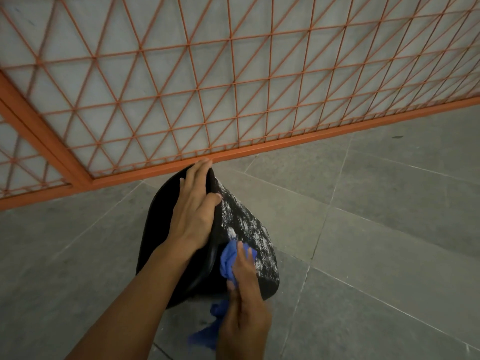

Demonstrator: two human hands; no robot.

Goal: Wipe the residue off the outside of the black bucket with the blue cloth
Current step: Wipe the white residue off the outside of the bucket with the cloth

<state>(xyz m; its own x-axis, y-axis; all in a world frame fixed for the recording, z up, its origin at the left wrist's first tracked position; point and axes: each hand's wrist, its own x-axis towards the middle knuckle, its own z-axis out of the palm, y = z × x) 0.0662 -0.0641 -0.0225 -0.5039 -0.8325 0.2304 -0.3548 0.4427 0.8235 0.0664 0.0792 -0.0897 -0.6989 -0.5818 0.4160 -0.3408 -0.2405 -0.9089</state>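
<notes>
The blue cloth, soft and bunched, is gripped by the right hand against the black bucket (apparently light, stiff). Beyond, its rim is clasped by the left hand, below the orange grille.

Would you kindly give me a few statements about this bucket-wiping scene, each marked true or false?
1. The left hand grips the rim of the black bucket. True.
2. The right hand holds a red sponge. False: it holds the blue cloth against the bucket's side.
3. White residue shows on the bucket's outer wall. True.
4. The bucket stands on a wooden table. False: it is on the grey tiled floor.
5. An orange metal grille stands behind the bucket. True.
6. The bucket's outside is wiped clean. False: residue still covers much of the visible side.
</notes>
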